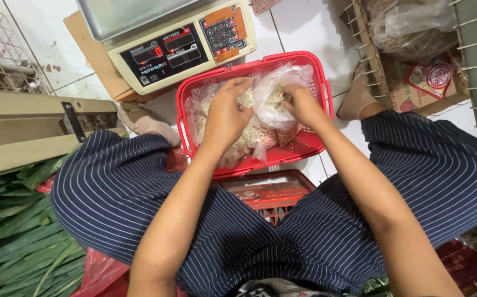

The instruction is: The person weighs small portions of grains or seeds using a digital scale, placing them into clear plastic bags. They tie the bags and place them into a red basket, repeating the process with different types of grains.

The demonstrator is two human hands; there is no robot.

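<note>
A red plastic basket (314, 144) sits on the white tiled floor between my knees, filled with clear plastic bags of pale sprouts and small pinkish nuts. My left hand (225, 113) rests on top of the bags, fingers curled on the plastic. My right hand (300, 103) pinches the gathered neck of a small clear bag (274, 98) of sprouts, held just above the basket. Both hands touch this same bag. My striped dark trousers fill the lower half of the view.
A cream digital weighing scale (180, 47) stands just beyond the basket. Long green leaves (13, 231) lie at the left beside a wooden board. Wire racks with bagged goods (414, 33) stand at the right. A red crate (268, 192) sits under the basket.
</note>
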